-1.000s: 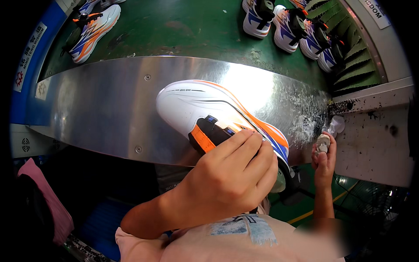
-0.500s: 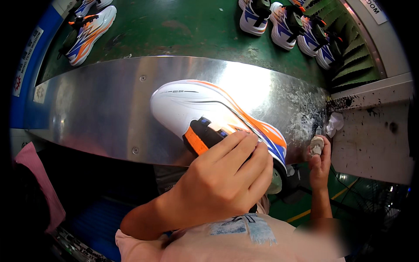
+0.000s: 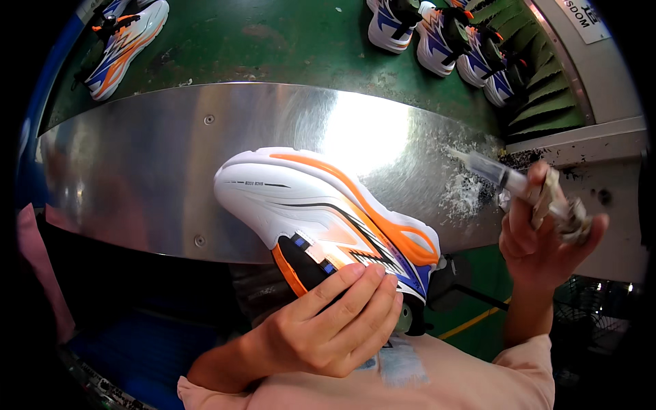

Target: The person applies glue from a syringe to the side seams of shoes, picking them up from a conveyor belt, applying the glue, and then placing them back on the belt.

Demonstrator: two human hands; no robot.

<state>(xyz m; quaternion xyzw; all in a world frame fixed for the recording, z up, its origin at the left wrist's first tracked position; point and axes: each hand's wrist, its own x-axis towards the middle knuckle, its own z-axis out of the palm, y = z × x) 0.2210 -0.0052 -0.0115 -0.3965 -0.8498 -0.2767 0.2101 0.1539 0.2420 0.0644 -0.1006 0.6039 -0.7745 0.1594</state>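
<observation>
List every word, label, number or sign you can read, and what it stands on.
White label on the upper-right grey panel: dark lettering, wording not copied here.
White-and-orange shoe in the left hand: dark print near the toe, too small to read.
Syringe in the right hand: any markings too blurred to read.
Shirt patch: no legible words.

Left hand covers part of the held sneaker; left thumb hidden. Right hand partly obscures the syringe. Picture's top edge crops background sneakers.
</observation>
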